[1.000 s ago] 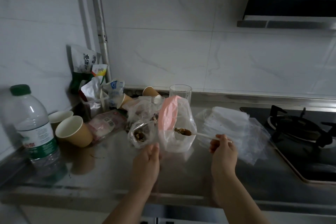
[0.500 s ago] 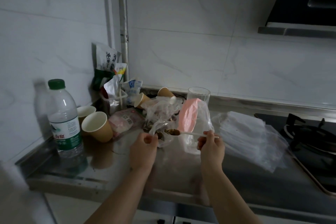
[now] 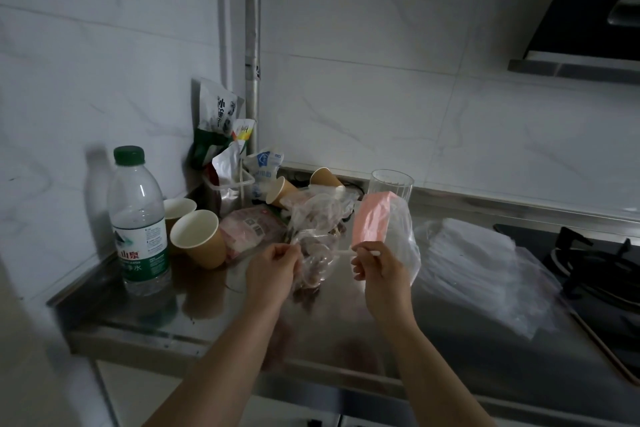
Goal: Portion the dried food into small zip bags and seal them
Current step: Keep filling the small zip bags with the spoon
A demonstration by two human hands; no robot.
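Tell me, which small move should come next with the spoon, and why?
Probably tip the spoon to empty it into the small bag. The left hand pinches the bag's edge, holding it open, and the right hand holds the spoon's handle with its bowl end already at the bag's mouth.

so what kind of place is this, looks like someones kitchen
Most likely a home kitchen. A gas burner sits at the right of a stainless steel counter, a range hood hangs above it, and the walls are tiled.
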